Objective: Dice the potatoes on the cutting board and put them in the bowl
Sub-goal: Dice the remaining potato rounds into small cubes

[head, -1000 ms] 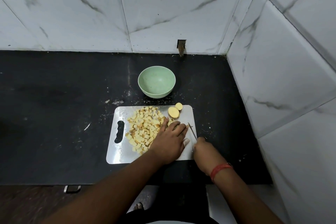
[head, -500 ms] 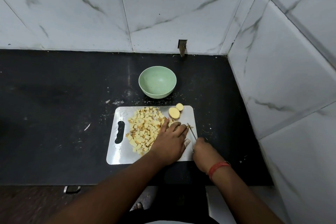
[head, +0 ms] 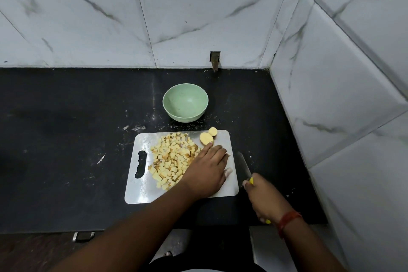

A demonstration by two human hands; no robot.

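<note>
A steel cutting board (head: pixel 141 194) lies on the black counter. A pile of diced potato (head: pixel 172 159) covers its middle. Two round potato slices (head: pixel 206 138) sit at its far right corner. My left hand (head: pixel 207 168) rests flat on the board to the right of the dice, its fingertips reaching the nearer slice; anything under the palm is hidden. My right hand (head: pixel 262 199) grips a yellow-handled knife (head: pixel 244 164), whose blade is just off the board's right edge. Beyond the board stands a green bowl (head: pixel 185 117) with nothing in it.
The black counter (head: pixel 66 139) stretches far to the left, with small potato scraps near the board. Tiled walls close off the back and the right side. The counter's front edge runs just below the board.
The knife blade has moved right, off the board and away from my left hand. My left hand has stretched forward to the potato slices.
</note>
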